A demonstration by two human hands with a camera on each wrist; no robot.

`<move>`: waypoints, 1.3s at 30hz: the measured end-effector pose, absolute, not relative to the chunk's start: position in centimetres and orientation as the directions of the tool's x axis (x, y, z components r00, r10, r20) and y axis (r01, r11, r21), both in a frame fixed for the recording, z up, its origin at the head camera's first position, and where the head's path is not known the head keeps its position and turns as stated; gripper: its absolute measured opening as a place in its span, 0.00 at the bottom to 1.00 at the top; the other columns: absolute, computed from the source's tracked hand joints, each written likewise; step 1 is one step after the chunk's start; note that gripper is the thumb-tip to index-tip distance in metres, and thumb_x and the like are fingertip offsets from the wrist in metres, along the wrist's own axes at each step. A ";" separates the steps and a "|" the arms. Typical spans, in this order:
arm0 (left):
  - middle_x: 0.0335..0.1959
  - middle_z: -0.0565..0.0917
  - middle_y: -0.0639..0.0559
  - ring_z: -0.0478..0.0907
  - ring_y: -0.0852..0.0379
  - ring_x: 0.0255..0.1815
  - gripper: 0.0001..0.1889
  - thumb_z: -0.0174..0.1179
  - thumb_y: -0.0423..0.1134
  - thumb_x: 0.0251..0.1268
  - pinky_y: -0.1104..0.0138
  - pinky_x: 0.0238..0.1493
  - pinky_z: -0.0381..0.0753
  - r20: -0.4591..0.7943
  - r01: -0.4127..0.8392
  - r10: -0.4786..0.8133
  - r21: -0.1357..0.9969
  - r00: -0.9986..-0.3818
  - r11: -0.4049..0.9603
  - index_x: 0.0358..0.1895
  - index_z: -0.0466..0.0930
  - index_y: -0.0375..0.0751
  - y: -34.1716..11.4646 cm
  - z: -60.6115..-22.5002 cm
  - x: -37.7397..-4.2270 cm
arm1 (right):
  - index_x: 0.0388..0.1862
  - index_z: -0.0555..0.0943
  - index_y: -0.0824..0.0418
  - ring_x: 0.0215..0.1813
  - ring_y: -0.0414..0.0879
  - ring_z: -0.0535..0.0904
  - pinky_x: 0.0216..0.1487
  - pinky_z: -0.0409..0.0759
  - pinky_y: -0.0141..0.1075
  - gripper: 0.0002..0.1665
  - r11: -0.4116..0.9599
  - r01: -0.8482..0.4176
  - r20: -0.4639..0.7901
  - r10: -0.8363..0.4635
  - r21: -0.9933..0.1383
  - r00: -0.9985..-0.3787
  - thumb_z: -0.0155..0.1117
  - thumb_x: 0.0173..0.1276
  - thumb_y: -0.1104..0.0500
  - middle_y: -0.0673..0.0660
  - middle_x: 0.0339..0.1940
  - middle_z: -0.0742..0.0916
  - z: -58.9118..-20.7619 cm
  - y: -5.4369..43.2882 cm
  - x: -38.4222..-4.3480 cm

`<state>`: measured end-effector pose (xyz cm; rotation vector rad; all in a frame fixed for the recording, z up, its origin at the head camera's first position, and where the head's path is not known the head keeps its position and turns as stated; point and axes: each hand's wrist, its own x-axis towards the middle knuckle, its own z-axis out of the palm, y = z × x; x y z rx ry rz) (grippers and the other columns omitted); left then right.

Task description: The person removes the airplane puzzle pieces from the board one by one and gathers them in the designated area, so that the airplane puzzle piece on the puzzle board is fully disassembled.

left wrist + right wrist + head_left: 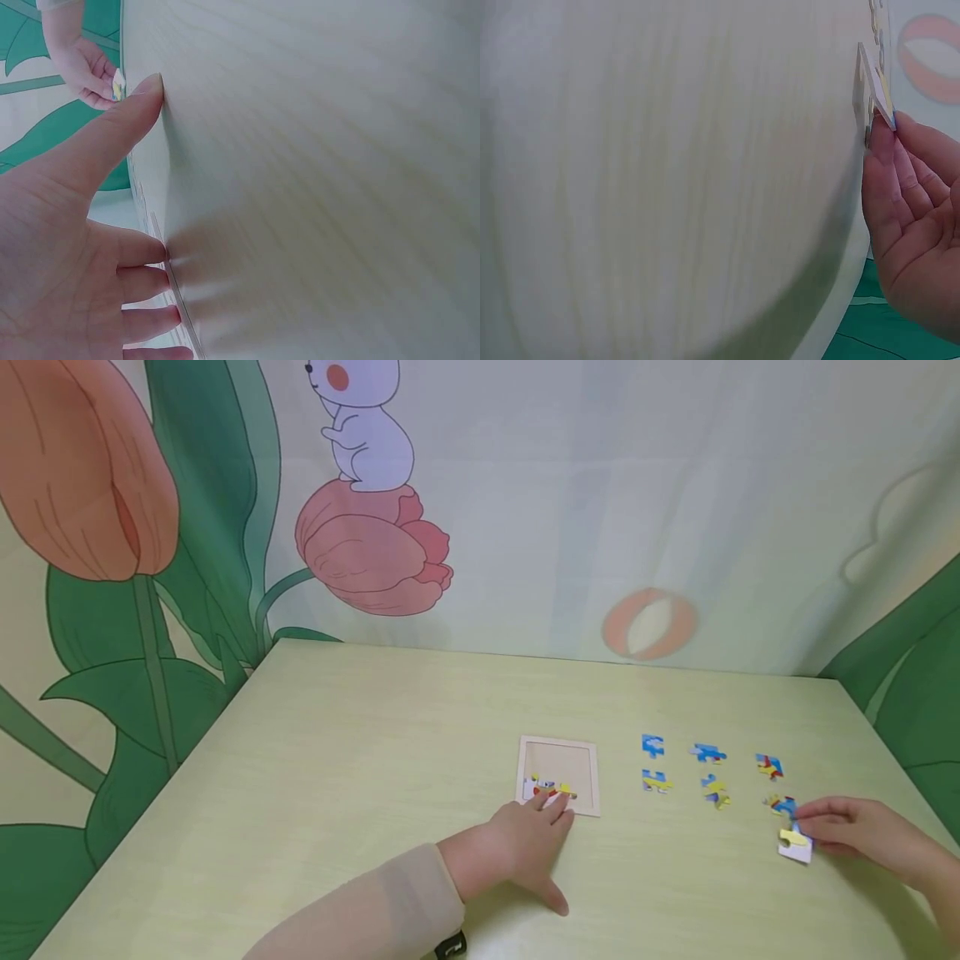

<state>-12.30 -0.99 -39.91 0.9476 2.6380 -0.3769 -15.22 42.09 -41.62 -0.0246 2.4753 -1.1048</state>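
Note:
My right hand (873, 835) pinches a white and yellow puzzle piece (797, 847) between thumb and finger; in the right wrist view the piece (876, 88) is tilted up off the table. A blue, red and yellow piece (782, 805) lies just behind it, partly covered. My left hand (528, 843) lies spread, its fingers on the near edge of a square wooden puzzle frame (596, 777), thumb stretched out over the table. Inside the frame's bottom, colourful pieces (544, 787) are fitted, partly hidden by the fingers.
Loose pieces lie in two rows right of the frame: blue ones (653, 746) (708, 752), a red and blue one (769, 766), and yellow ones (656, 782) (715, 792). The pale table (337, 760) ends at a printed curtain (525, 527).

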 end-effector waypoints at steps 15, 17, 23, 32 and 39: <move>0.74 0.50 0.54 0.49 0.53 0.73 0.58 0.54 0.79 0.37 0.63 0.57 0.70 -0.368 0.657 0.579 -0.133 -0.728 0.742 0.73 0.53 0.49 -0.9 -39.5 -12.2 | 0.51 0.73 0.77 0.35 0.35 0.78 0.36 0.78 0.32 0.28 0.759 0.112 -0.363 -0.172 -0.642 -0.916 0.62 0.65 0.53 0.58 0.40 0.85 -42.1 41.8 -15.7; 0.74 0.50 0.55 0.49 0.54 0.73 0.56 0.53 0.79 0.39 0.62 0.58 0.69 -0.371 0.652 0.573 -0.131 -0.730 0.746 0.73 0.53 0.50 -0.8 -39.5 -12.3 | 0.51 0.73 0.77 0.35 0.36 0.78 0.35 0.78 0.32 0.28 0.766 0.109 -0.364 -0.171 -0.633 -0.916 0.63 0.64 0.53 0.58 0.40 0.85 -42.1 41.9 -15.8; 0.74 0.53 0.55 0.52 0.54 0.72 0.46 0.54 0.71 0.51 0.59 0.61 0.66 -0.364 0.641 0.570 -0.102 -0.736 0.761 0.72 0.56 0.50 -0.8 -39.4 -12.6 | 0.49 0.75 0.76 0.34 0.37 0.78 0.34 0.78 0.32 0.29 0.782 0.096 -0.354 -0.165 -0.616 -0.921 0.65 0.62 0.52 0.57 0.38 0.85 -42.1 41.8 -16.2; 0.73 0.55 0.55 0.54 0.54 0.71 0.42 0.54 0.67 0.55 0.58 0.62 0.65 -0.339 0.650 0.585 -0.118 -0.737 0.751 0.71 0.58 0.50 -0.9 -39.3 -12.7 | 0.46 0.76 0.76 0.33 0.37 0.77 0.33 0.77 0.31 0.20 0.812 0.027 -0.322 -0.201 -0.583 -0.925 0.64 0.63 0.60 0.56 0.36 0.84 -41.9 41.5 -16.6; 0.73 0.55 0.55 0.54 0.54 0.71 0.42 0.54 0.67 0.56 0.59 0.62 0.65 -0.332 0.655 0.590 -0.129 -0.736 0.744 0.71 0.59 0.50 -0.9 -39.3 -12.7 | 0.40 0.78 0.73 0.32 0.37 0.75 0.34 0.75 0.29 0.12 0.843 -0.057 -0.317 -0.263 -0.535 -0.911 0.64 0.61 0.64 0.53 0.33 0.83 -41.1 40.8 -16.9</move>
